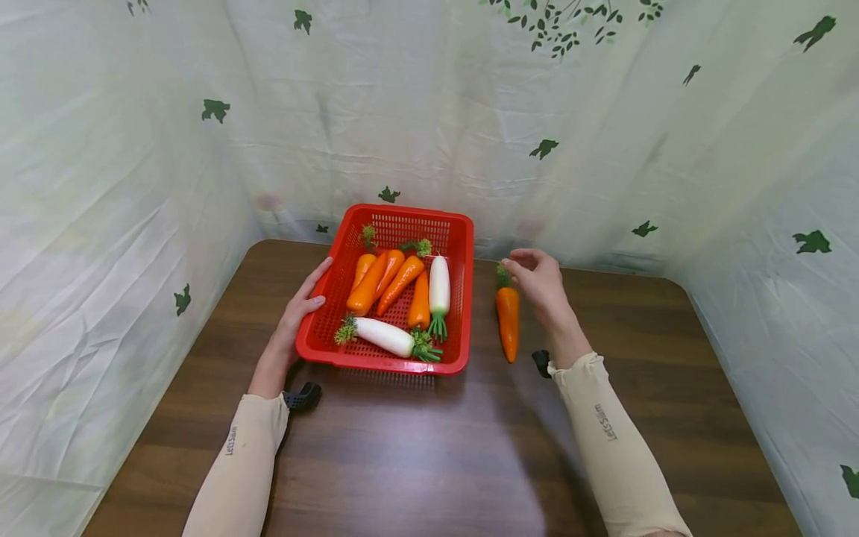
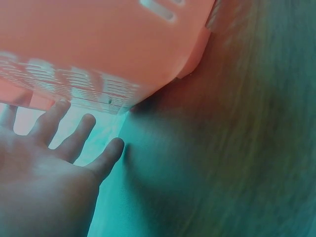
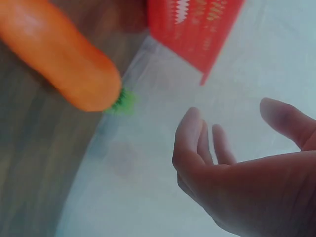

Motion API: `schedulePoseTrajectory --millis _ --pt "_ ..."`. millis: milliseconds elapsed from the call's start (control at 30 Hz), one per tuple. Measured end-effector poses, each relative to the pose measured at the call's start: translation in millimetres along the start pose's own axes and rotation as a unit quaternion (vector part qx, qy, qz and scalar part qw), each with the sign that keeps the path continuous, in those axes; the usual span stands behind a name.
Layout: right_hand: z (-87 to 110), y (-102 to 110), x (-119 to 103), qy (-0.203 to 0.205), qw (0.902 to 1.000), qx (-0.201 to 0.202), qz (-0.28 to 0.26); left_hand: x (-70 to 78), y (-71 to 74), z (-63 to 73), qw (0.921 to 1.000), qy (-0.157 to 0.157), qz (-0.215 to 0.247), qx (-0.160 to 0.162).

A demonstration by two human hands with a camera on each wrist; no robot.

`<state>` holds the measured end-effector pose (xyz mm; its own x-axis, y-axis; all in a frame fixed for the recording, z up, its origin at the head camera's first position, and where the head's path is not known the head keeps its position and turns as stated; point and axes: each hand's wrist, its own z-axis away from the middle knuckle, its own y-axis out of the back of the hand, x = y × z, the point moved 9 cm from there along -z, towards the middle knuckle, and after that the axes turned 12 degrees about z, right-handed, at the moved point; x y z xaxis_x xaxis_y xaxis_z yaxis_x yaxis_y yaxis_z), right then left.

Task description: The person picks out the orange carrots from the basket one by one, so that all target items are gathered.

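A red plastic basket (image 1: 463,298) holds several orange carrots (image 1: 400,285) and two white radishes (image 1: 439,287). At the basket's left side is my left hand (image 1: 295,309), its thumb at the rim. The left wrist view shows its fingers extended and spread beside the basket wall (image 2: 118,49). To the right of the basket, a single carrot (image 1: 508,324) lies on the table, green top toward the back. Over that top hovers my right hand (image 1: 539,283). Thumb and fingers stand apart with nothing between them in the right wrist view, clear of the carrot (image 3: 64,54).
The brown wooden table (image 1: 403,462) ends at the back against a pale curtain (image 1: 429,112) with green leaf prints. More curtain hangs along the left and right sides. A dark wrist device (image 1: 304,397) sits on the left forearm.
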<state>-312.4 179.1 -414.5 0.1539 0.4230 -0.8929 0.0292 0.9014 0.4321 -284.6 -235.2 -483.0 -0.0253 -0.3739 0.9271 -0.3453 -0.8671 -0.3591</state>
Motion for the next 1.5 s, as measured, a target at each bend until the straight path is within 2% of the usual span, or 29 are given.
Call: schedulePoseTrajectory --millis 300,533,833,1100,1500 --pt "0.4 -28 -40 0.003 0.9988 -0.033 -0.036 1.3 -1.4 0.4 1.0 0.002 0.003 -0.001" --pt "-0.4 -55 -59 0.003 0.9979 -0.055 -0.034 0.0 -1.3 -0.2 1.0 0.005 0.006 -0.001" --pt "-1.4 -83 -71 -0.018 0.9951 -0.088 -0.042 -4.2 1.4 -2.0 0.9999 0.003 0.012 -0.002" --pt "-5.6 -114 -83 -0.034 0.99 -0.124 -0.058 0.1 -0.4 0.1 0.9999 -0.001 0.013 -0.004" --pt "-5.9 -155 -85 -0.055 0.9823 -0.163 -0.074 -4.6 4.3 -1.4 1.0 0.002 0.003 -0.001"
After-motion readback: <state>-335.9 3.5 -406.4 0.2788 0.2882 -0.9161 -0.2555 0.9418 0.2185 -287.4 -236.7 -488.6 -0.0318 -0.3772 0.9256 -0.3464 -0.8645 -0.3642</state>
